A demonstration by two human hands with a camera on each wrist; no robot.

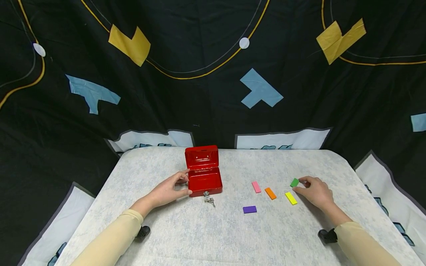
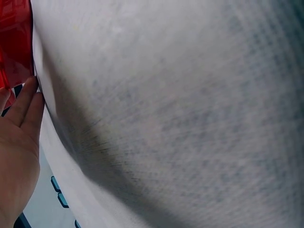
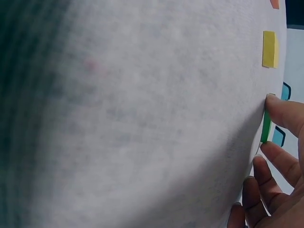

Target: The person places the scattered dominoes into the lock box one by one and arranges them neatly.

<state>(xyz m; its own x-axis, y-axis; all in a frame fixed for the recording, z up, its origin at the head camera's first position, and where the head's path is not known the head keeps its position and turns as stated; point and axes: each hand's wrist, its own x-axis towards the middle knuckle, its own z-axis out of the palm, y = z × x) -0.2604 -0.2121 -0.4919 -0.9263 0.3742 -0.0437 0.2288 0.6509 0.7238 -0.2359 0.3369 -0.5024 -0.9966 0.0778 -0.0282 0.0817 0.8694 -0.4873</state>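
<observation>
A small red metal cash box [image 1: 205, 181] stands on the table with its lid raised, its inside bare. At its front hang a silver latch or lock [image 1: 206, 196] and keys [image 1: 212, 201]. My left hand [image 1: 169, 189] rests against the box's left side, thumb near the front corner and index finger near the hinge; the left wrist view shows straight fingers [image 2: 28, 102] touching it. Farther right, my right hand [image 1: 315, 192] pinches a green block [image 1: 294, 182] between thumb and index finger. In the right wrist view, the green block [image 3: 266, 124] appears edge-on, at the table surface.
Between box and right hand lie a pink block [image 1: 256, 187], an orange block [image 1: 270, 193], a yellow block [image 1: 291, 198] and, nearer me, a purple block [image 1: 249, 209]. A pale cloth covers the table [image 1: 199, 236]; a black curtain [image 1: 206, 111] hangs behind it.
</observation>
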